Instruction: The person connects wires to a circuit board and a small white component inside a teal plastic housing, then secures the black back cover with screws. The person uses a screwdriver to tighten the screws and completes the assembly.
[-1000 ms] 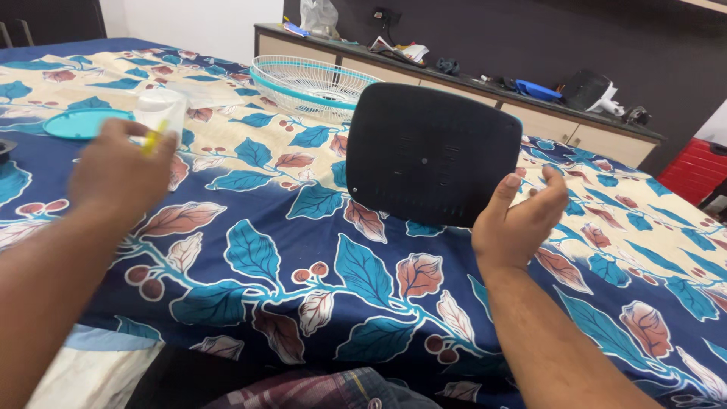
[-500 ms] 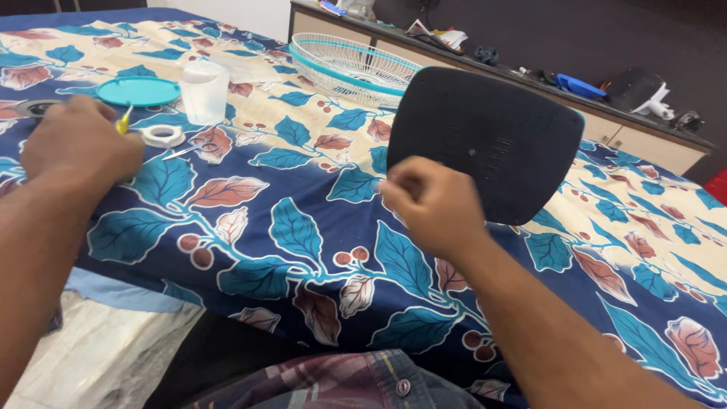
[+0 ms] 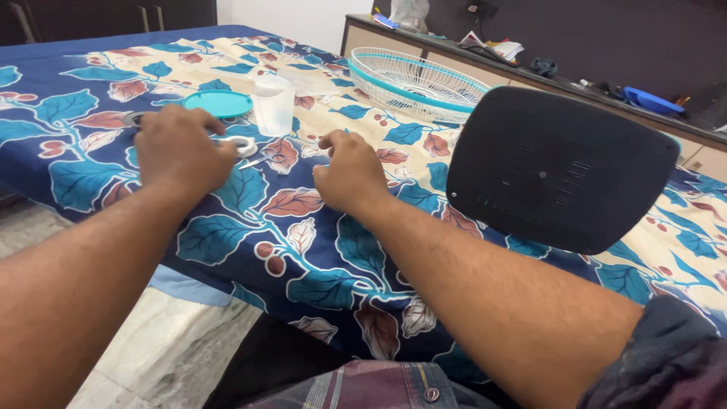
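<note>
One smooth white ring [image 3: 241, 144], plastic by its look, is lying flat on the leaf-patterned cloth [image 3: 318, 250], just beside the fingertips of the left hand [image 3: 178, 148]. That hand is resting knuckles-up with fingers curled; whether it is gripping anything cannot be told. The right hand [image 3: 350, 173] is sitting loosely closed near one thin metal tool [image 3: 261, 160], apparently scissors, with nothing visibly held. One translucent plastic cup [image 3: 273, 106] and one flat round teal lid [image 3: 218, 104] are standing behind the ring. One matte black rounded panel [image 3: 556, 167], slotted with vents, is tilting upright at right. One white wire fan guard [image 3: 413, 82] is lying farther back.
</note>
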